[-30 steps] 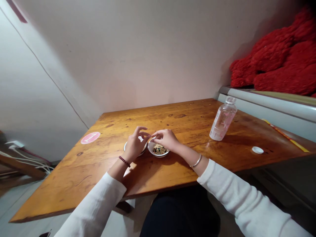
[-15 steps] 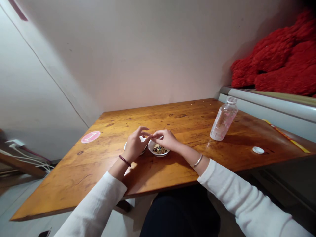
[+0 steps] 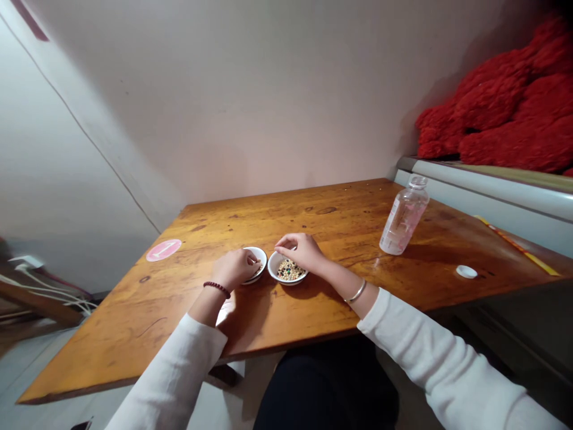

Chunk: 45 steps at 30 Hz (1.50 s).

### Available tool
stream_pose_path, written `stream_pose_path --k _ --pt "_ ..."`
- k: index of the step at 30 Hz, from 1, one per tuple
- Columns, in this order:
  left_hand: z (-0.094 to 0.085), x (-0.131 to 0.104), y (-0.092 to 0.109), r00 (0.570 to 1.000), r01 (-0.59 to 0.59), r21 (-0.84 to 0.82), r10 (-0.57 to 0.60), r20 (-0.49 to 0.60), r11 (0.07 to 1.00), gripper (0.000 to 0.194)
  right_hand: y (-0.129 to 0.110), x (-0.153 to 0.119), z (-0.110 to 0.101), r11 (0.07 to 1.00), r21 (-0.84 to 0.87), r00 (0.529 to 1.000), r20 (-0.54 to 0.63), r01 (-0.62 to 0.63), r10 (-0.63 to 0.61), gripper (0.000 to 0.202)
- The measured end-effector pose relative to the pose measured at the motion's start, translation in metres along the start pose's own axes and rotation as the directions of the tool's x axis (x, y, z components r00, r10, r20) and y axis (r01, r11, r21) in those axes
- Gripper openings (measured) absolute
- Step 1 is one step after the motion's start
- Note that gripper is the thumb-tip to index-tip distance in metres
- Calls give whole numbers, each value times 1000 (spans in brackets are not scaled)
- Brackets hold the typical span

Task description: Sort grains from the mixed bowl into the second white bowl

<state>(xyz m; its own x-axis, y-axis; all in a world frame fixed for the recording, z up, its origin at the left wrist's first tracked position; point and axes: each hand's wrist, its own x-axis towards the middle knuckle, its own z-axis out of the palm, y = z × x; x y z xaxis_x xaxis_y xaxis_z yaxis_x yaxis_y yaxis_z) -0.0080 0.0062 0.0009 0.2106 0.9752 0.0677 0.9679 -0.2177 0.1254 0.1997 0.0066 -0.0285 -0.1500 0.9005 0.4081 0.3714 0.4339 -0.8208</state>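
Two small white bowls stand side by side on the wooden table. Over the left bowl [image 3: 261, 257], my left hand [image 3: 233, 267] reaches in with its fingers pinched together at the bowl's contents; whether they hold anything is too small to see. The right bowl [image 3: 274, 272] holds many small beads [image 3: 290, 270], mostly cream with some dark and green ones. My right hand [image 3: 304, 251] hovers at its far rim, thumb and fingertips pressed together. Anything between those fingertips cannot be made out.
A clear plastic bottle [image 3: 403, 218] without its cap stands on the wooden table [image 3: 340, 227] to the right. Near it lie a white cap [image 3: 466, 272] and a yellow-red strip [image 3: 519, 246]. A pink round sticker [image 3: 163, 250] is at left. Red plush [image 3: 505, 107] rests beyond.
My left hand has moved away from my right fingertips, left and down into the left bowl. My right hand has stayed over the right bowl, and more of the beads now show.
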Motion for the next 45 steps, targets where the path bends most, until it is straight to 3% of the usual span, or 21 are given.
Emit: stream_pose_path --k 6,14,23,33,36,41,45 --pt "2 1 1 1000 -8 6 8 -11 1000 27 1 0 1 998 -56 1000 -3 -4 4 13" --pt "-1 -2 8 995 83 49 -80 -55 995 27 0 0 1 996 -87 1000 -8 -12 11 11" --pt "-4 -4 11 991 112 91 -104 -90 989 28 1 1 2 995 -98 999 -32 -12 8 6" --pt "-3 -5 11 985 125 190 -99 -141 974 34 -6 -4 -1 997 -71 999 29 -23 26 12" --pt "-2 -4 12 973 56 141 -23 -228 988 32 -6 -4 -1 998 -61 999 29 -17 19 13" --pt "4 -1 15 898 -324 -110 269 -349 940 22 -5 -3 -2 998 -70 1000 -24 5 -6 14" --pt "6 0 21 858 -434 -181 343 -382 883 14 -5 -2 -3 998 -51 998 -37 39 -41 11"
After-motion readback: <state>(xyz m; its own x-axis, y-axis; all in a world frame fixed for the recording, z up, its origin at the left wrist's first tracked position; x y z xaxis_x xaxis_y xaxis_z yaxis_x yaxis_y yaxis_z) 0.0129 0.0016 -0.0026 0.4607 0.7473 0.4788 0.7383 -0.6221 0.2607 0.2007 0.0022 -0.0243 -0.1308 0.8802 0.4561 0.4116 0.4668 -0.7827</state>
